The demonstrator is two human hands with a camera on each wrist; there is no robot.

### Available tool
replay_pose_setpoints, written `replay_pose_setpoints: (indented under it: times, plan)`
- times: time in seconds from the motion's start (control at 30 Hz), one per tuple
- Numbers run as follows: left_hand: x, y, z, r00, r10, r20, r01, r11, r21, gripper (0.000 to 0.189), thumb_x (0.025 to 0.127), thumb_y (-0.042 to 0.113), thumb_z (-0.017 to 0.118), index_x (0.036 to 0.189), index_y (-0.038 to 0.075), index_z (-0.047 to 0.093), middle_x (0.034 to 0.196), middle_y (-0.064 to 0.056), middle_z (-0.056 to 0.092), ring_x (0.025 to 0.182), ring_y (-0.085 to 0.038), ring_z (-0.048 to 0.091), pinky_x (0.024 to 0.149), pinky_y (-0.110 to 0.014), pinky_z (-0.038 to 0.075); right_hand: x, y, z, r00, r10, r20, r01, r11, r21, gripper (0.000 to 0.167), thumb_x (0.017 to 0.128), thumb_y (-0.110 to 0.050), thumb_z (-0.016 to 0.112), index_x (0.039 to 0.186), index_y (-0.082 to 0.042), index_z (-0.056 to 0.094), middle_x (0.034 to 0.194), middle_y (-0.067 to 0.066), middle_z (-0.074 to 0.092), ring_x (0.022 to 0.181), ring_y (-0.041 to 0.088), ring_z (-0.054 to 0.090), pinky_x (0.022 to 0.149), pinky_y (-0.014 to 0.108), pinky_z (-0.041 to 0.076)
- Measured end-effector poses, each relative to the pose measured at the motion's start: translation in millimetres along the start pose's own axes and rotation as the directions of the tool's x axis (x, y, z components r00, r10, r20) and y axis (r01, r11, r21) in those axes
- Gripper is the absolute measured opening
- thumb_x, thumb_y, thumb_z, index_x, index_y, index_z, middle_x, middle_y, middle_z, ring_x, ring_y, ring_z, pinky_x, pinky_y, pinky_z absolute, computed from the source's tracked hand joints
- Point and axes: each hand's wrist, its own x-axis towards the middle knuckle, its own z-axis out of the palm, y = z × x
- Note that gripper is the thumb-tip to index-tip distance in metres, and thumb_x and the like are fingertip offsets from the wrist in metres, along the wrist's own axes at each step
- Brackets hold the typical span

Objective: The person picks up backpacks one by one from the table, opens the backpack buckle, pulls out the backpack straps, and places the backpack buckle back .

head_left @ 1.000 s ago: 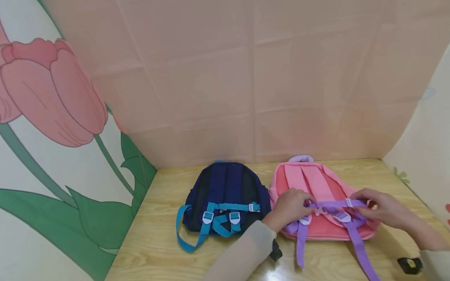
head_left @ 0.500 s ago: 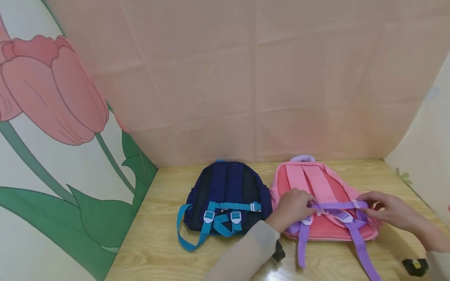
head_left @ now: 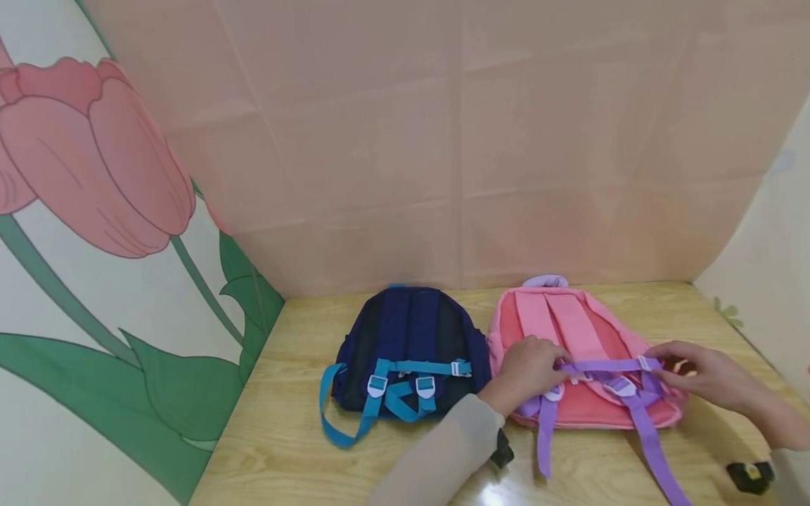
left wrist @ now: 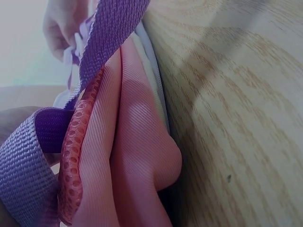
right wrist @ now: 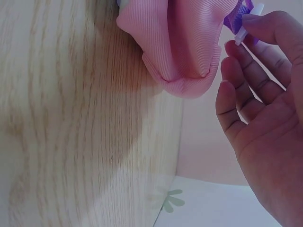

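A pink backpack [head_left: 588, 295] lies on the table with its shoulder-strap side up. Across its lower part runs a purple strap [head_left: 604, 365], stretched level between both hands. My left hand [head_left: 531, 369] pinches the strap's left end. At the other end my right hand [head_left: 711, 376] pinches the strap beside a small white slider [head_left: 645, 363]. In the right wrist view, thumb and index finger of the right hand [right wrist: 265, 85] close on the white slider [right wrist: 247, 28] while the other fingers are loosely bent. Two purple strap tails [head_left: 652, 443] hang toward the front.
A dark blue backpack [head_left: 411, 316] with teal straps [head_left: 361, 429] lies directly left of the pink one. Behind both stands a tan cloth backdrop [head_left: 354, 154]. The wooden table [head_left: 278, 422] extends to the left and front.
The right hand has shifted slightly right with the slider, and the purple strap between the hands looks straighter. The left hand has also moved slightly right. Both backpacks stay in place.
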Motion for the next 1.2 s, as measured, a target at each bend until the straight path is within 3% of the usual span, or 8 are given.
replay_pose_setpoints:
  times: [0.33,0.6,0.8,1.0,1.2]
  plan:
    - [0.0,1.3,0.2,1.000,0.007,0.011,-0.007,1.000,0.012,0.024,0.089,0.048,0.076,0.113,0.050,0.073,0.096,0.030,0.066,0.081,0.003,0.047,0.071,-0.017,0.037,-2.6,0,1,0.996,0.082,0.038,-0.082,0.997,0.005,0.027,0.083,0.001,0.079,0.108,-0.004,0.070,0.092,-0.021,0.063,0.083,-0.007,0.054,0.068,0.017,0.047]
    - [0.0,-1.6,-2.4,1.000,0.020,0.000,-0.020,1.000,0.006,0.021,0.090,0.045,0.076,0.111,0.044,0.075,0.090,0.027,0.065,0.079,0.002,0.047,0.071,-0.016,0.037,-3.9,-3,2,0.998,0.060,0.003,-0.060,0.998,0.027,0.029,0.081,0.005,0.078,0.108,-0.002,0.070,0.092,-0.018,0.065,0.083,-0.006,0.056,0.069,0.014,0.046]
    - [-1.2,-2.1,-5.0,1.000,0.022,-0.006,-0.022,1.000,0.002,0.019,0.092,0.046,0.073,0.111,0.043,0.075,0.089,0.026,0.064,0.080,0.002,0.047,0.072,-0.017,0.038,-5.0,-2,0,0.990,0.135,0.048,-0.135,0.991,-0.004,0.027,0.085,0.000,0.077,0.111,0.000,0.069,0.094,-0.020,0.063,0.083,-0.006,0.054,0.068,0.019,0.048]
    - [-7.9,-2.0,-18.2,0.999,-0.028,0.019,0.029,0.998,-0.053,0.025,0.092,0.048,0.072,0.116,0.042,0.074,0.096,0.026,0.065,0.088,0.001,0.049,0.078,-0.019,0.041,-6.1,-2,-4,0.992,0.122,0.034,-0.123,0.992,0.018,0.031,0.086,-0.003,0.077,0.115,0.002,0.067,0.102,-0.024,0.063,0.086,-0.004,0.059,0.069,0.018,0.049]
    - [-19.3,-9.5,-31.6,1.000,0.005,-0.018,-0.006,0.999,-0.044,0.026,0.093,0.051,0.069,0.117,0.042,0.072,0.108,0.027,0.066,0.102,0.002,0.055,0.090,-0.020,0.044,-5.7,-1,-11,0.993,0.119,-0.011,-0.119,0.993,-0.005,0.030,0.090,-0.003,0.074,0.117,0.002,0.065,0.106,-0.028,0.062,0.091,-0.012,0.058,0.071,0.011,0.047]
